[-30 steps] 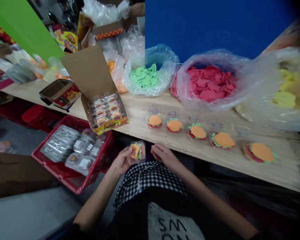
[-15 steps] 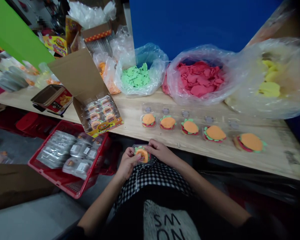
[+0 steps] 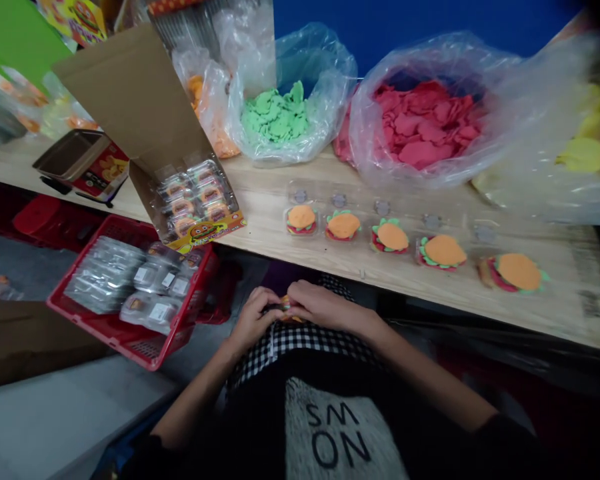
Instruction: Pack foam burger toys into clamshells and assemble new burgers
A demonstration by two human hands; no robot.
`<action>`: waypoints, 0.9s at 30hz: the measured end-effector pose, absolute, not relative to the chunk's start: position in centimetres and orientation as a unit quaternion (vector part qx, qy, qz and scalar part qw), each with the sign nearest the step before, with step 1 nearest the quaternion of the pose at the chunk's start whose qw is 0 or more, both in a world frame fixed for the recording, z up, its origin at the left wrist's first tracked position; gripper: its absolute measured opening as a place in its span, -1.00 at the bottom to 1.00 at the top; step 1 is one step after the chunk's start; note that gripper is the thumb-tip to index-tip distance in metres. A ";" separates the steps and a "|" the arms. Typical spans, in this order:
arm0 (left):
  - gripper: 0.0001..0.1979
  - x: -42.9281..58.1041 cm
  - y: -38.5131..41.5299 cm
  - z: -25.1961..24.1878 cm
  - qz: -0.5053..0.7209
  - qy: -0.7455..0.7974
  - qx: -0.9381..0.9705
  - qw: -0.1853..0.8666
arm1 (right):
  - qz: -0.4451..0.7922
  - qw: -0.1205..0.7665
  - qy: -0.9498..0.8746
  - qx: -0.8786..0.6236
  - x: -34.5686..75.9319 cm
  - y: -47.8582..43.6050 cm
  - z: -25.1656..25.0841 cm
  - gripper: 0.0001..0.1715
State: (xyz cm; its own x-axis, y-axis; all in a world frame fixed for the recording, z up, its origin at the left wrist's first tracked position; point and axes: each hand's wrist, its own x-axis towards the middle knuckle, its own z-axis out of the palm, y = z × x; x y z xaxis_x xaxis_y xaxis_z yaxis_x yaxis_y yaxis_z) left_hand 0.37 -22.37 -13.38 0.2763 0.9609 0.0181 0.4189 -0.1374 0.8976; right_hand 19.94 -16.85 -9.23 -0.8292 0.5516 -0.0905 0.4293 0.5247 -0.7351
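Note:
A small toy burger in a clear plastic case (image 3: 289, 309) is held above my lap, mostly hidden by fingers. My left hand (image 3: 254, 316) closes on its left side, while my right hand (image 3: 317, 304) wraps over its top and right side. In front of them, on the wooden table (image 3: 265, 233), stands a row of several open clear cases. Each holds a toy burger with an orange top, such as the leftmost burger (image 3: 301, 220) and the rightmost burger (image 3: 520, 272).
Left on the table, an open cardboard box (image 3: 125, 100) holds packed burgers beside a brown tub (image 3: 87, 163). Bags of green pieces (image 3: 276, 117), red pieces (image 3: 425, 123) and yellow pieces (image 3: 583, 155) line the back. A red basket (image 3: 153, 360) of clear packs stands lower left.
The case has turned in my hands, so its orange front no longer faces me. My right hand now covers more of it. The view has tilted down.

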 end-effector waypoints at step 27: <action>-0.90 0.9 -22.5 -15.4 0.387 0.576 0.533 0.485 | 0.450 0.126 -0.837 -0.286 19.3 -16.8 -13.5 -0.81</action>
State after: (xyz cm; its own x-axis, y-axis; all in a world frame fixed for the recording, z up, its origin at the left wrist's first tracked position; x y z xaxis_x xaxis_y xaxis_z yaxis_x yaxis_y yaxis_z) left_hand 0.94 -22.49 -15.40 0.0371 0.9887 -0.1451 0.2375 0.1324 0.9623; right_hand 19.31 -16.77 -13.46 -0.8044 0.5923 -0.0460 0.3648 0.4314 -0.8251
